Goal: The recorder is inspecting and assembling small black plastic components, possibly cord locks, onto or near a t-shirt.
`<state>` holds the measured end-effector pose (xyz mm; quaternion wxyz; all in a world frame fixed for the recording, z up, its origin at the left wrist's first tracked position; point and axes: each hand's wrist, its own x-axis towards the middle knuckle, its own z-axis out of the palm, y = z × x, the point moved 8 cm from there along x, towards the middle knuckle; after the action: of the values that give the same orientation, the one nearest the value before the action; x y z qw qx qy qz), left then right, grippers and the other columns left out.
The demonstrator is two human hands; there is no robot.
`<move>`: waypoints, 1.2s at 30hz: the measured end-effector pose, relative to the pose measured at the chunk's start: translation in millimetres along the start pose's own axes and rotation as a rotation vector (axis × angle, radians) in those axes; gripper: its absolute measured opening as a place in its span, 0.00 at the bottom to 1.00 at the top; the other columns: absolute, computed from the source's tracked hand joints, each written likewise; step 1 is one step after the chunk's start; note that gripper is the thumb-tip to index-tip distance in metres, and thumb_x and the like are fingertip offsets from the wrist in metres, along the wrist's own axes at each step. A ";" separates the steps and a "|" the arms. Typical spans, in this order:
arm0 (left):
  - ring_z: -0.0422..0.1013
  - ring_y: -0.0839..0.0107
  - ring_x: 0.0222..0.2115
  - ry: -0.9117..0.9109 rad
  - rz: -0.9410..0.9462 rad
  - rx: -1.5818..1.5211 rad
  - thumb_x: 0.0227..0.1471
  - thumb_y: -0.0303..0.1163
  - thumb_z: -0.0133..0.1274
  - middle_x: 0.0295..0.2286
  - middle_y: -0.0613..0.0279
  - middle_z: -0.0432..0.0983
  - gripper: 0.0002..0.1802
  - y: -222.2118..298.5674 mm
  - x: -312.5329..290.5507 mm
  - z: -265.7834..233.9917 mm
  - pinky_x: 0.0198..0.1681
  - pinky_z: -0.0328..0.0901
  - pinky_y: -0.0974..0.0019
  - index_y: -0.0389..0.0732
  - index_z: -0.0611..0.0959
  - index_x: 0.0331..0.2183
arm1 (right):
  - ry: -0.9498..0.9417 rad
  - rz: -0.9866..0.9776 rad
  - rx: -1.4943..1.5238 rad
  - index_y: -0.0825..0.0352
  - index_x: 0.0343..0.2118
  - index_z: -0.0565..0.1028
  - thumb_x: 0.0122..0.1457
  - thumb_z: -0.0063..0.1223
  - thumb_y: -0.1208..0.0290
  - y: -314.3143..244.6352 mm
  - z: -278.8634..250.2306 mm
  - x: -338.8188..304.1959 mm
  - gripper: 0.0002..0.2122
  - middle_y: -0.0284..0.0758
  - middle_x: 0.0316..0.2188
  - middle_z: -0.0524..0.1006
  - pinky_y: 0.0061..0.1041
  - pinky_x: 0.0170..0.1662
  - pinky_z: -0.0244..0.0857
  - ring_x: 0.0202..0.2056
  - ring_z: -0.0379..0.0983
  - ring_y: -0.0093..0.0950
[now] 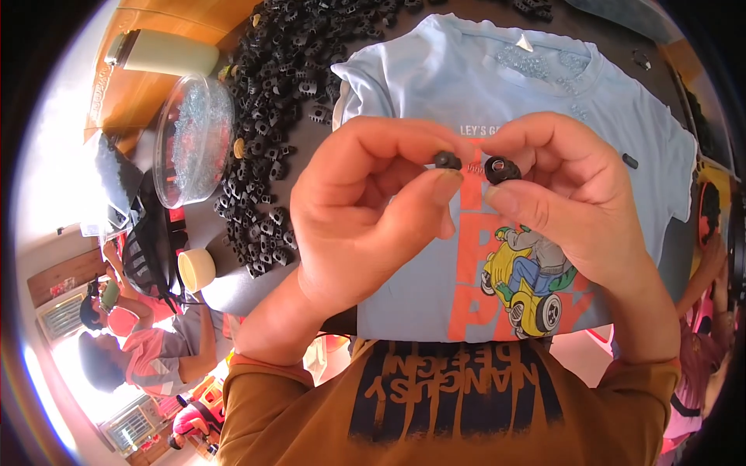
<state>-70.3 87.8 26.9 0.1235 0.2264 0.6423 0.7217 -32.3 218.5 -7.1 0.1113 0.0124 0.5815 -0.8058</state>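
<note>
Between the thumb and fingers of my left hand (pixel 357 206) is a small black plastic piece (pixel 447 160). My right hand (pixel 571 190) pinches a rounded black cord-lock body (pixel 501 169), its round opening turned toward me and showing a metallic ring. The two pieces are held a short way apart, and a thin coil seems to show between them. Both hands are above a light blue T-shirt (pixel 412 85) with a printed cartoon. Small clear-grey springs (pixel 536 68) lie near its collar. Another small black piece (pixel 630 161) rests on the shirt to the right.
Many black cord-lock pieces (pixel 272 93) are heaped on the dark table to the left. Beside them stand a clear round tub (pixel 160 151) of springs, a pale bottle (pixel 171 53) and a cream cup (pixel 196 270). Other people (pixel 167 349) sit at the left and right edges.
</note>
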 end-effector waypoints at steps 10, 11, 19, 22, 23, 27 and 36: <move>0.65 0.79 0.17 -0.093 -0.071 0.111 0.49 0.20 0.47 0.25 0.60 0.71 0.11 -6.4 1.1 0.7 0.26 0.62 0.75 0.29 0.76 0.37 | -0.007 -0.021 -0.048 0.73 0.37 0.72 0.50 0.55 0.81 0.8 -1.6 0.3 0.10 0.32 0.31 0.74 0.15 0.35 0.65 0.32 0.70 0.17; 0.65 0.79 0.18 -0.112 -0.054 0.121 0.49 0.21 0.47 0.25 0.61 0.71 0.11 -5.3 1.2 1.6 0.26 0.62 0.76 0.29 0.76 0.37 | -0.007 -0.020 -0.048 0.73 0.37 0.72 0.50 0.55 0.81 0.8 -1.4 0.0 0.10 0.32 0.31 0.74 0.15 0.35 0.65 0.32 0.70 0.17; 0.65 0.80 0.21 -0.241 0.006 0.241 0.48 0.22 0.49 0.27 0.62 0.70 0.12 0.1 3.2 7.5 0.25 0.60 0.78 0.29 0.76 0.38 | -0.018 0.022 -0.075 0.75 0.37 0.73 0.50 0.55 0.82 2.2 -1.5 -0.7 0.11 0.36 0.33 0.75 0.17 0.37 0.66 0.33 0.72 0.20; 0.65 0.80 0.22 -0.033 -0.244 -0.096 0.47 0.19 0.50 0.27 0.63 0.70 0.12 -11.7 -1.9 2.0 0.25 0.60 0.79 0.30 0.76 0.38 | 0.014 -0.049 -0.091 0.76 0.37 0.73 0.50 0.55 0.83 -1.7 -1.6 -2.4 0.10 0.36 0.32 0.75 0.17 0.36 0.66 0.32 0.72 0.20; 0.65 0.80 0.22 -0.060 -0.238 -0.045 0.46 0.18 0.50 0.28 0.62 0.70 0.12 -11.3 -2.1 1.9 0.25 0.60 0.79 0.30 0.76 0.37 | 0.015 -0.048 -0.091 0.76 0.37 0.73 0.50 0.55 0.83 -1.1 -1.5 -2.9 0.10 0.36 0.32 0.75 0.17 0.36 0.66 0.32 0.72 0.20; 0.67 0.79 0.23 -0.218 0.052 0.473 0.45 0.16 0.51 0.28 0.61 0.71 0.09 4.1 -1.8 6.9 0.25 0.62 0.78 0.32 0.76 0.34 | 0.010 -0.182 -0.299 0.76 0.36 0.73 0.50 0.54 0.84 -10.6 3.8 -6.0 0.09 0.36 0.30 0.74 0.18 0.35 0.67 0.31 0.73 0.21; 0.70 0.78 0.28 -0.141 -0.014 0.399 0.49 0.15 0.48 0.30 0.60 0.72 0.10 0.0 -3.5 7.9 0.31 0.66 0.76 0.30 0.74 0.37 | 0.082 -0.131 -0.259 0.75 0.37 0.74 0.50 0.54 0.83 -7.2 2.5 -5.2 0.09 0.35 0.29 0.75 0.17 0.33 0.67 0.30 0.73 0.21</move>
<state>-63.5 93.1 26.9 0.1259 0.2917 0.7640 0.5616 -28.4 219.2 1.2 0.0351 -0.0072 0.6841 -0.7285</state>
